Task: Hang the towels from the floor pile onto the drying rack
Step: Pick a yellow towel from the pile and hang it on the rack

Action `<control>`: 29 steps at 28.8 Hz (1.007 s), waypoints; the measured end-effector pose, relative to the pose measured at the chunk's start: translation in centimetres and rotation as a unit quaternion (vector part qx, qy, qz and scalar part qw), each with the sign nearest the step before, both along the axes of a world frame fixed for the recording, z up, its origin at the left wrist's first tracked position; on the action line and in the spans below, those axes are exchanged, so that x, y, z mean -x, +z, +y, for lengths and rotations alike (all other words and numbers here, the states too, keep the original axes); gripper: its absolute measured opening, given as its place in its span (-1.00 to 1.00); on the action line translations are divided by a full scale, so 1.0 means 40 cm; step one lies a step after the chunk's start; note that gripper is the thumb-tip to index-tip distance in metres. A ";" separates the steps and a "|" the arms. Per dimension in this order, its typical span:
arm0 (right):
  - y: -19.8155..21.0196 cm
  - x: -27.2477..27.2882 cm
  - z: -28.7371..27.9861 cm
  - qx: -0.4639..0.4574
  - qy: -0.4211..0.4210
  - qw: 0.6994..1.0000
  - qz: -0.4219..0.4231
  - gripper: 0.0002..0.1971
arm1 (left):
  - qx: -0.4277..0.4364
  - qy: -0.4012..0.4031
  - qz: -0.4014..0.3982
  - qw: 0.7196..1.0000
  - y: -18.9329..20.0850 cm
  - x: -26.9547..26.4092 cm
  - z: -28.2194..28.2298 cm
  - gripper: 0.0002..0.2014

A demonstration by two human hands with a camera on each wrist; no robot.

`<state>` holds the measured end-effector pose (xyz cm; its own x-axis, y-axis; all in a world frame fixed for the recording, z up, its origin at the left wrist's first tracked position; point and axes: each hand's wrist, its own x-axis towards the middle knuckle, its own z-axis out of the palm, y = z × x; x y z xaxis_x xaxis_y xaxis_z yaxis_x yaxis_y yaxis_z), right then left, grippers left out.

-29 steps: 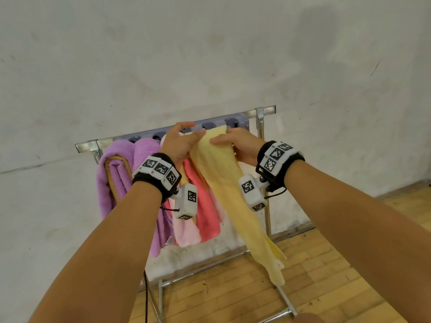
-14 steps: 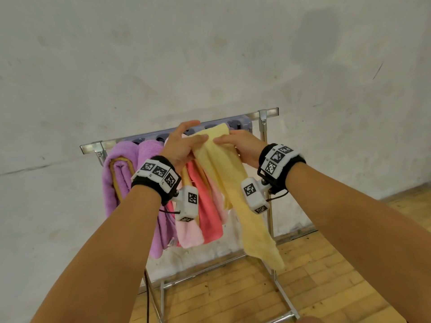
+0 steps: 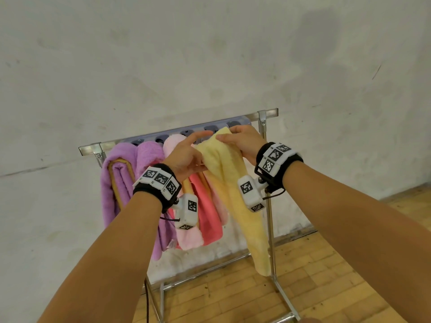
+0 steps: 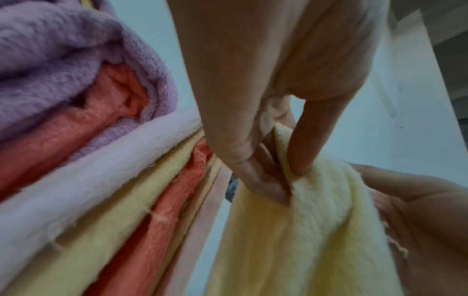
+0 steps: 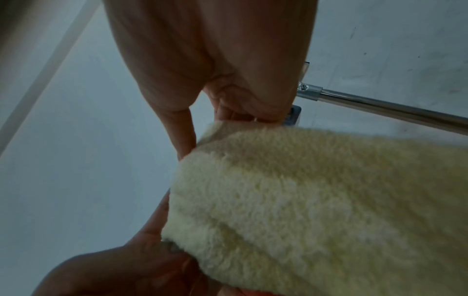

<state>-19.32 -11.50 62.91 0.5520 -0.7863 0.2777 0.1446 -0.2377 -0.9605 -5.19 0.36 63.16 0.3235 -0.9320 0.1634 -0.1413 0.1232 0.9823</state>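
Your left hand (image 3: 184, 157) pinches the yellow towel (image 3: 231, 180) between thumb and curled fingers (image 4: 255, 180) while your right hand (image 3: 242, 142) grips its top fold, the towel draped over the drying rack (image 3: 265, 115) at its right end, beside the coral towel (image 3: 207, 213), pink towel (image 3: 186, 238) and purple towels (image 3: 121, 164).

Yellow towel (image 3: 229, 183) — top fold now laid over the drying rack (image 3: 265, 114) rail near its right post; a second ago it was held just in front of the rail.

Hanging tail — formerly slanting out to the lower right, now falling closer to straight down beside the post.

Left hand (image 3: 184, 157) — forefinger now stretched along the towel's top edge.

Right hand (image 3: 242, 141) — moved nearer the post, pinching the fold.
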 end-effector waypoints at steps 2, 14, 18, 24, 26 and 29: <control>-0.006 0.002 -0.003 -0.014 0.003 1.000 -0.003 -0.57 | 0.001 -0.006 -0.019 1.000 -0.005 -0.002 -0.007 -0.32; 0.019 -0.009 0.004 0.022 -0.001 0.997 0.072 -0.61 | 0.023 0.075 -0.057 0.995 -0.014 -0.015 -0.022 -0.45; 0.019 -0.012 0.009 0.047 0.001 0.996 0.076 -0.57 | 0.027 0.070 -0.105 0.992 -0.003 -0.013 -0.024 -0.75; 0.023 0.001 0.016 0.117 -0.025 0.990 0.081 -0.56 | 0.046 0.205 -0.269 0.940 -0.002 -0.048 -0.059 -0.80; 0.025 0.003 0.015 0.160 -0.028 0.981 0.103 -0.59 | 0.050 0.243 -0.268 0.931 0.007 -0.045 -0.062 -0.73; 0.023 -0.012 0.011 0.221 -0.029 0.957 0.185 -0.47 | 0.049 0.263 -0.270 0.925 0.024 -0.039 -0.070 -0.68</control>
<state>-18.82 -11.07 63.82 0.6355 -0.6696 0.3843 -0.2125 -0.6303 -0.7467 -3.62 -2.43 64.14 0.5742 -0.6416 0.5086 -0.6738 -0.0175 0.7387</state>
